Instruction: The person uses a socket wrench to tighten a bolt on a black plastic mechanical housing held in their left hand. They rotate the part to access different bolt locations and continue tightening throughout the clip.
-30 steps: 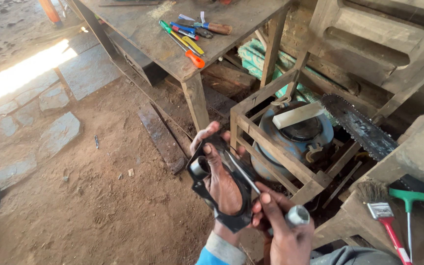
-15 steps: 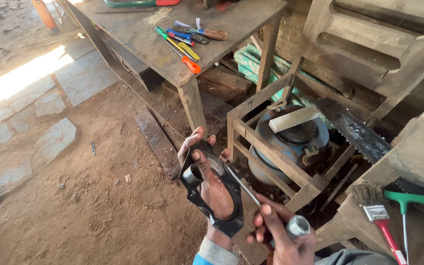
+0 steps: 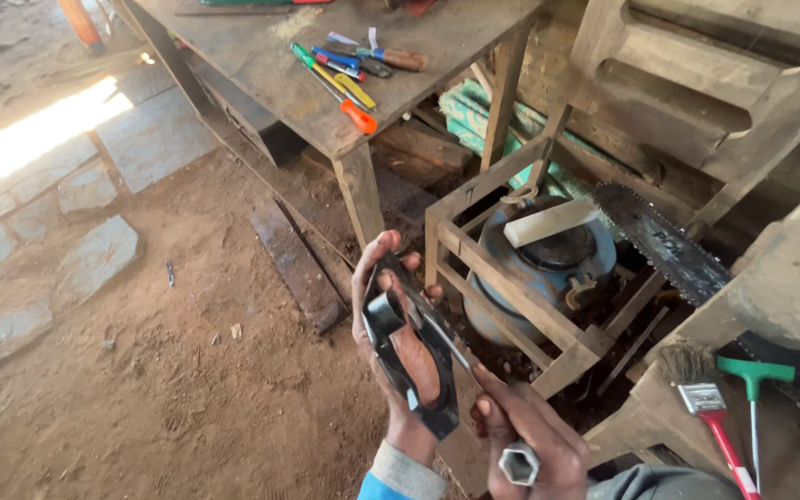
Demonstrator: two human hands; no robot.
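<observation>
My left hand (image 3: 398, 352) holds a black metal bracket-like part (image 3: 398, 347) with a round opening near its top, palm up, low in the middle of the view. My right hand (image 3: 522, 428) grips a long metal socket wrench (image 3: 518, 460). Its shaft runs up and left across the black part, and its hexagonal end points toward the camera. Both hands are over the dirt floor, just left of a wooden crate (image 3: 502, 287).
The wooden crate holds a blue round pot (image 3: 548, 268). A chainsaw bar (image 3: 664, 245) lies to its right. Screwdrivers (image 3: 344, 79) lie on a wooden workbench (image 3: 326, 56) above. A paintbrush (image 3: 706, 407) and a green-handled tool (image 3: 754, 389) rest at the lower right.
The view has shifted a little. My hands stay together with the black part and the wrench, the wrench shaft still lying across the part.
</observation>
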